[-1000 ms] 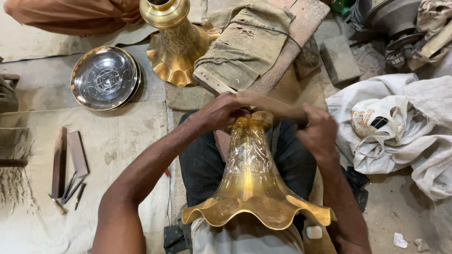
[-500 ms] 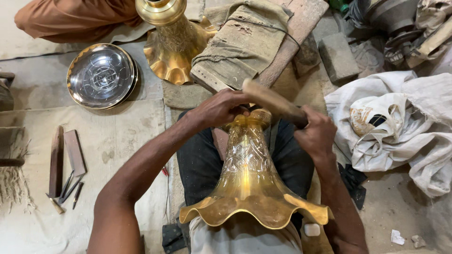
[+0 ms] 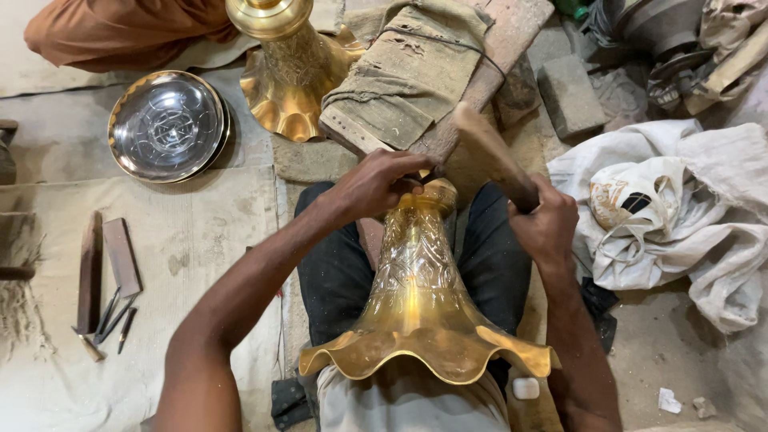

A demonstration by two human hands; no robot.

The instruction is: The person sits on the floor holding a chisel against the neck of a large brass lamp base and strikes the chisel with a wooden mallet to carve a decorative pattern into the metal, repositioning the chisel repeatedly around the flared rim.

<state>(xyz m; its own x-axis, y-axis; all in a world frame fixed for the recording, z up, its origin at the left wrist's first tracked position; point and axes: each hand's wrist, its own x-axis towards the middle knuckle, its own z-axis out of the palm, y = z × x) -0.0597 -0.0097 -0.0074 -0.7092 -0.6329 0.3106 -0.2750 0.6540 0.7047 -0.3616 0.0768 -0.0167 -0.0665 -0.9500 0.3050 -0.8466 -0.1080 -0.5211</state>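
Mallet raised since last frame: right hand [image 3: 546, 224] now grips wooden mallet [image 3: 494, 154] tilted up, clear of the work. Left hand [image 3: 376, 184] closed around narrow top of engraved brass vase [image 3: 420, 296], which lies across the lap, flared scalloped rim toward camera.

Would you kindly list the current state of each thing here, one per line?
Brass bell-shaped piece: lying across the lap, flared rim toward the camera.
Left hand: gripping its narrow end.
Right hand: closed on the wooden mallet, which is raised.
Second brass piece: standing upright on the floor.
Steel plate: lying flat.
Hand tools: lying unused.
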